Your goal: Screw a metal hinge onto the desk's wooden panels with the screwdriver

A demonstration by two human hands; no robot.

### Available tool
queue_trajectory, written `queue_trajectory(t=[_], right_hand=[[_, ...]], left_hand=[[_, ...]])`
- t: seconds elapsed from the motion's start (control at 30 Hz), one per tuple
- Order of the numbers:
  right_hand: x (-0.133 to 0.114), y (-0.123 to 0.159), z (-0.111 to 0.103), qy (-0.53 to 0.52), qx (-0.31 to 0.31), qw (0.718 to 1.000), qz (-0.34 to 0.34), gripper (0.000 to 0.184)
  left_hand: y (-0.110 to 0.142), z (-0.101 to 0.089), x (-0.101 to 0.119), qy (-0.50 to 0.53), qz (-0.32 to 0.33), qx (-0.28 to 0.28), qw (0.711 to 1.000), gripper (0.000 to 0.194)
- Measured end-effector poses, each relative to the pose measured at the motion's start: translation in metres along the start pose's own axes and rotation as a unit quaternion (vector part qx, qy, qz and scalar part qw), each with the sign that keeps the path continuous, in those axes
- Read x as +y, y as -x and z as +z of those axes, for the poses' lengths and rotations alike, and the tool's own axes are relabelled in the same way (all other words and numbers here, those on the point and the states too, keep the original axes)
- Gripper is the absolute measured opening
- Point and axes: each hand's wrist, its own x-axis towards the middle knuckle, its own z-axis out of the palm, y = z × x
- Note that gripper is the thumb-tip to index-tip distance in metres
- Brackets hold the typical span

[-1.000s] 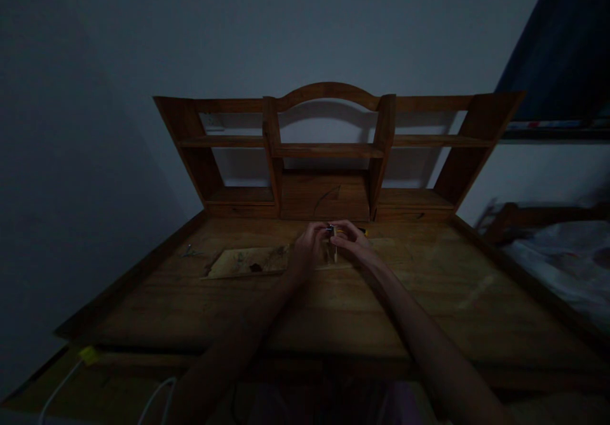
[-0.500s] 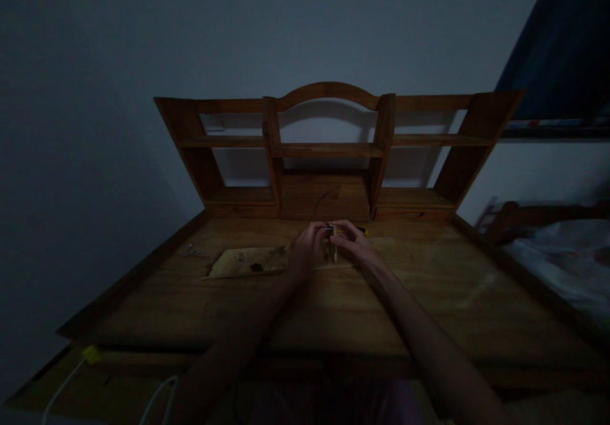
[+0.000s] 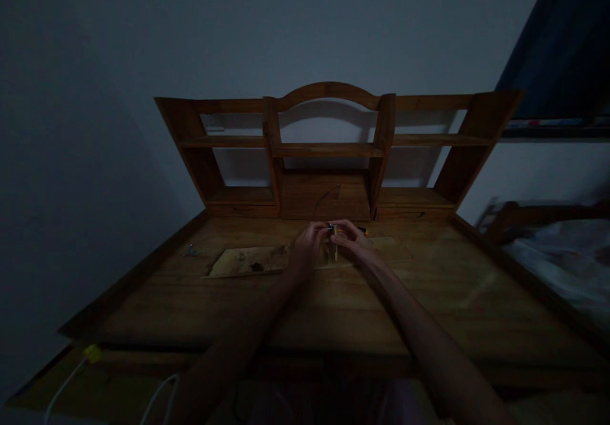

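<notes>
My left hand (image 3: 305,247) and my right hand (image 3: 351,239) meet over the middle of the wooden desk, fingers curled together. Between them is a small pale, flat piece (image 3: 335,247) that hangs down from my right fingertips. My left fingers pinch at a small dark and shiny part (image 3: 330,227) at its upper end; its kind is too small and dim to make out. Beneath the hands lies a long, thin wooden board (image 3: 248,261) with dark stains. Behind my right hand the yellow and black end of a tool (image 3: 363,230) shows, its rest hidden.
A wooden shelf unit (image 3: 328,150) stands along the desk's back edge. Small metal scissors or pliers (image 3: 191,251) lie at the left on the desk (image 3: 333,323). A white cable with a yellow plug (image 3: 92,352) hangs near the front left corner.
Both hands stay in nearly the same place around the small piece. Any finger movement is very slight.
</notes>
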Motion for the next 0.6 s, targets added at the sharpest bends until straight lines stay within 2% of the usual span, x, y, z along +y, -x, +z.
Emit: queue_trajectory(t=[0.1,0.23,0.5,0.6], right_hand=[[-0.001,0.0,0.0,-0.005,0.008,1.0,-0.002,0.039],[-0.0015,0.0009,0.0008,-0.005,0.01,1.0,0.002,0.039],[-0.0035,0.002,0.0021,-0.004,0.02,1.0,0.003,0.04],[-0.0069,0.0026,0.0032,-0.001,0.024,1.0,0.003,0.039]], left_hand=[[-0.0003,0.0007,0.0005,0.02,0.004,-0.008,1.0,0.02],[-0.0006,0.0005,-0.0014,-0.01,0.013,-0.001,1.0,0.016],[0.001,0.0009,-0.0017,0.002,-0.062,0.019,0.998,0.017],[0.0005,0.002,-0.0003,0.022,-0.06,0.018,0.998,0.016]])
